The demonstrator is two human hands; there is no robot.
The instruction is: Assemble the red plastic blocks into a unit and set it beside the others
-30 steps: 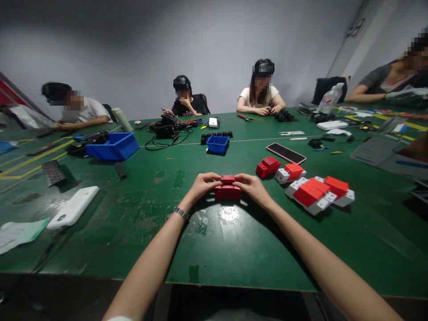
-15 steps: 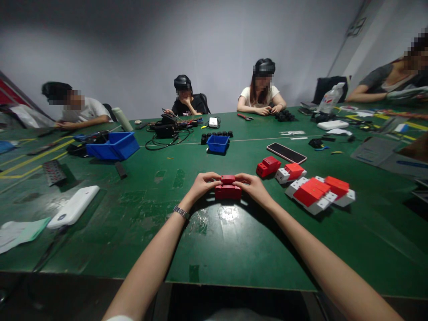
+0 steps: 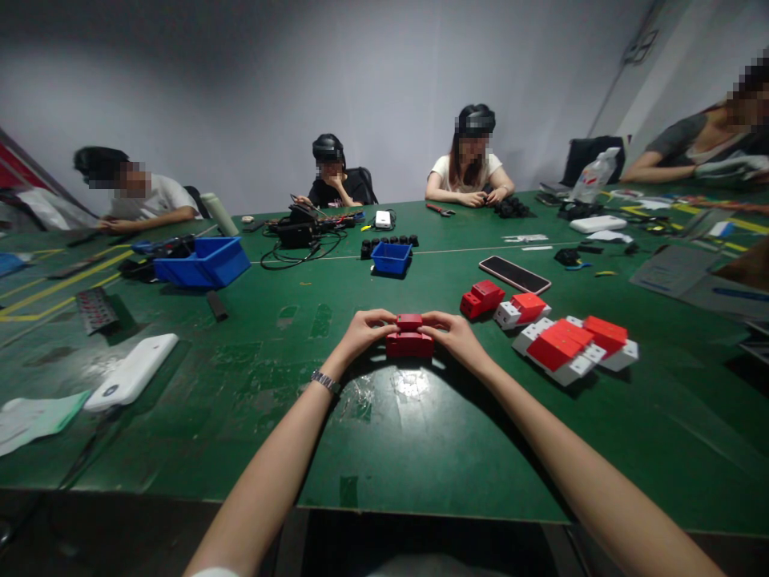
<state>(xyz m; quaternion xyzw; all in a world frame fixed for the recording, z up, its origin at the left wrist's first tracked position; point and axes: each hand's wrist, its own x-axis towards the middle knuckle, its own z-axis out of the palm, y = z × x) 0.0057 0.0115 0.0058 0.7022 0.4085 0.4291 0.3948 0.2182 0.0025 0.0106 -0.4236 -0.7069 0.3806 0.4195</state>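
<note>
A red DIN-rail module, a stepped plastic block with a raised middle, is held between my two hands just above or on the green table. My left hand grips its left side, thumb and fingers closed on it, with a metal watch on the wrist. From the right, my right hand pinches the opposite side. The far side of the module and some fingertips are hidden. To the right lie another red module, a red-and-white module and more red-and-white modules grouped together.
A smartphone lies beyond the modules. Farther off are a small blue bin by black parts, a larger blue bin and tangled cables. A white power bank sits at left. Several people sit around the table.
</note>
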